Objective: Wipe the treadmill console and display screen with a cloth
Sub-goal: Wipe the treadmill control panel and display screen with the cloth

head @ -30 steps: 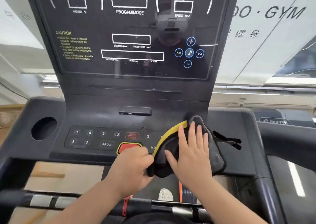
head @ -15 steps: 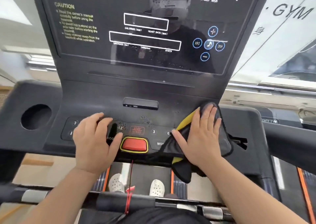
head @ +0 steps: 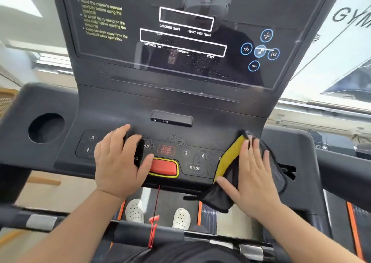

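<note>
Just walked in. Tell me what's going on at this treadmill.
A person is wiping the console. The right hand presses a black-and-yellow cloth flat on its right end. The left hand rests flat on the keys left of the red stop button. Droplets speckle the screen above.

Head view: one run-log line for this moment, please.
right hand: pressing cloth on console | left hand: flat on keypad | display screen: droplets visible
</note>
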A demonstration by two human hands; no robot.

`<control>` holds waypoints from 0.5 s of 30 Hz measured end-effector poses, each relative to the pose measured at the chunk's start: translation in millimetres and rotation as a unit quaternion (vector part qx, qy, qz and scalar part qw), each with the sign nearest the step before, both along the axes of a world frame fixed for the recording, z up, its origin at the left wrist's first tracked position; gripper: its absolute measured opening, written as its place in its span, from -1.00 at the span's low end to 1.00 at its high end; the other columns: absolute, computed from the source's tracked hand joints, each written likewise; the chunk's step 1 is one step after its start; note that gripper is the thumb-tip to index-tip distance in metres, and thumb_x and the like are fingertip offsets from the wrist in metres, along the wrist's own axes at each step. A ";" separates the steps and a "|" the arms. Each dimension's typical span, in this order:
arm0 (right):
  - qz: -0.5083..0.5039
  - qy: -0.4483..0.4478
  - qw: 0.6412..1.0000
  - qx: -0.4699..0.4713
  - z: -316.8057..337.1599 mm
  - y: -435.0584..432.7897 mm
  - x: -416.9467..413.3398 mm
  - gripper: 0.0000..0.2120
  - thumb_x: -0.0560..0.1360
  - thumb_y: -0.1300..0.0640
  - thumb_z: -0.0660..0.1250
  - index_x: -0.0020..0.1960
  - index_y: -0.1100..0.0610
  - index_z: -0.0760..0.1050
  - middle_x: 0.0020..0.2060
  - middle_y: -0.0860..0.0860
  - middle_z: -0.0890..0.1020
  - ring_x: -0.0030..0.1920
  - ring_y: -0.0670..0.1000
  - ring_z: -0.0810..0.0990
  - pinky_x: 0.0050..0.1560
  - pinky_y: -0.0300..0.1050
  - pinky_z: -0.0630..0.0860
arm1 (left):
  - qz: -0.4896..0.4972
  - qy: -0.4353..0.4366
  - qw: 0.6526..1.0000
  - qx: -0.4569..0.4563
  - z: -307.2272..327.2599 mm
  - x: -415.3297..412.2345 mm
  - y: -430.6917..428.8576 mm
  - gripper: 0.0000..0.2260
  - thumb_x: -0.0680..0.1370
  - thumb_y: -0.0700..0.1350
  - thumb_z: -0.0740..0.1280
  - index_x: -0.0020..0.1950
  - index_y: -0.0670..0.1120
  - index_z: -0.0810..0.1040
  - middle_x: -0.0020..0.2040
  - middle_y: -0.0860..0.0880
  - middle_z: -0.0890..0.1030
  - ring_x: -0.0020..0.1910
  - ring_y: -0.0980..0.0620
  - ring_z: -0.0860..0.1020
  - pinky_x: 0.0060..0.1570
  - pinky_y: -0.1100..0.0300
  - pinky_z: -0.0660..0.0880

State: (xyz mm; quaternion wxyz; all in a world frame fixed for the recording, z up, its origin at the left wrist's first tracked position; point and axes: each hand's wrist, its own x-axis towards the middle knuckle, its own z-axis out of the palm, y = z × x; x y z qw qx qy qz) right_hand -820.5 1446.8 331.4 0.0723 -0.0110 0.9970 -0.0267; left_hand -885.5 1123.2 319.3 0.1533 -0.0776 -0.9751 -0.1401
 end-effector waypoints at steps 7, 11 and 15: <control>-0.030 0.029 0.999 0.010 10.5 -41.9 -64.3 0.08 0.51 -0.55 -0.12 0.64 0.30 -0.16 0.63 0.32 -0.16 0.63 0.31 -0.23 0.58 0.37 -0.16 | 0.000 0.006 1.000 -0.005 -0.5 0.3 1.0 -0.55 0.49 0.17 0.25 0.14 -0.16 0.60 0.33 -0.21 0.53 0.26 -0.31 0.49 0.22 -0.16 0.33; 0.124 0.010 0.992 0.013 9.5 -59.9 -54.2 -0.07 0.57 -0.45 -0.07 0.68 0.19 -0.06 0.67 0.17 -0.10 0.66 0.20 -0.20 0.61 0.34 -0.13 | 0.001 -0.002 1.000 -0.002 2.2 0.3 1.9 -0.55 0.49 0.17 0.25 0.14 -0.16 0.60 0.32 -0.20 0.54 0.25 -0.31 0.50 0.22 -0.17 0.34; 0.235 -0.004 0.971 0.033 0.9 -28.1 -14.0 -0.24 0.63 -0.35 0.00 0.68 0.06 0.01 0.68 0.04 0.01 0.67 0.12 -0.07 0.59 0.24 -0.02 | -0.002 -0.004 1.000 -0.001 3.3 0.4 1.8 -0.56 0.48 0.16 0.25 0.13 -0.16 0.60 0.30 -0.21 0.55 0.23 -0.31 0.51 0.20 -0.18 0.35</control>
